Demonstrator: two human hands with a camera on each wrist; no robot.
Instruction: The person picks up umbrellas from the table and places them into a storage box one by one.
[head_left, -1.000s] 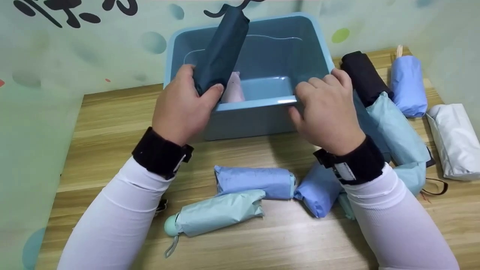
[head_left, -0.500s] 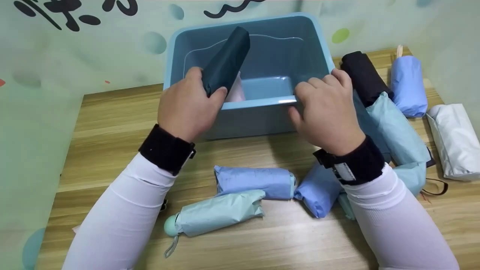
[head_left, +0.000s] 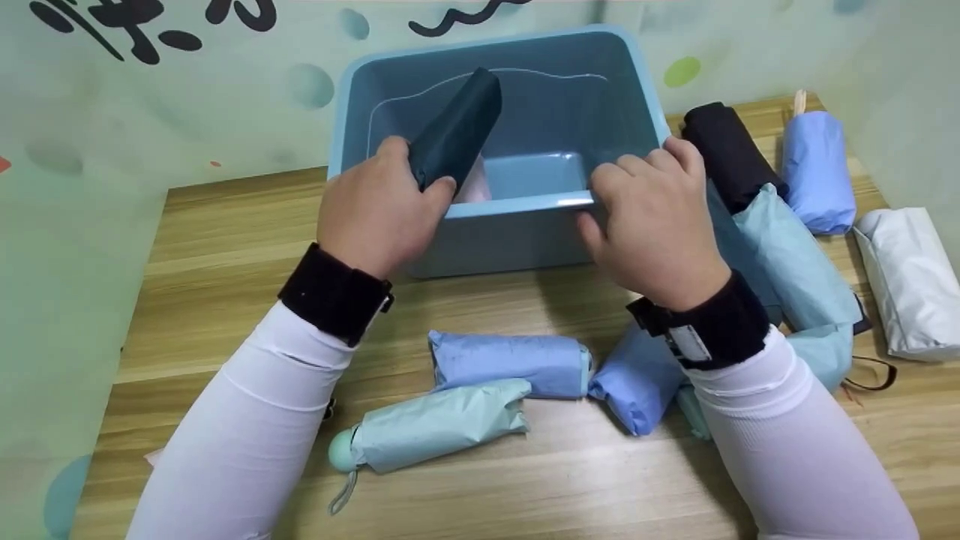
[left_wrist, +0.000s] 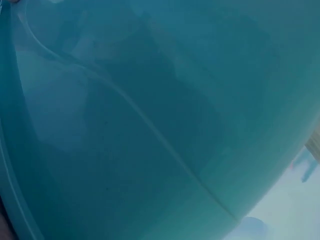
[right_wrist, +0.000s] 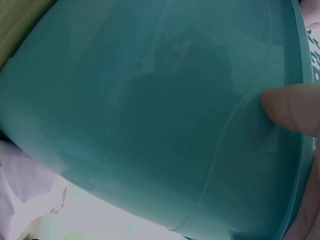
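Observation:
In the head view my left hand (head_left: 381,210) grips the lower end of a dark teal folded umbrella (head_left: 461,127). The umbrella slants up to the right over the left part of a blue plastic bin (head_left: 525,205). Partly hidden behind it, a pale pink wrapped item (head_left: 475,184) sits inside the bin. My right hand (head_left: 654,217) holds the bin's front rim near the right corner, fingers over the edge and thumb below. The right wrist view has that thumb (right_wrist: 290,107) against the outer wall. Mostly the bin's outer wall (left_wrist: 150,125) fills the left wrist view.
A mint folded umbrella (head_left: 442,427) and a blue one (head_left: 510,365) lie in front of the bin. To its right are several more, including a black one (head_left: 731,154), a blue one (head_left: 817,172) and a white one (head_left: 911,281). A patterned wall (head_left: 247,90) stands behind.
My left hand has moved slightly right, lowering the teal umbrella into the bin; its top has dropped below the back rim. My right hand stays on the rim.

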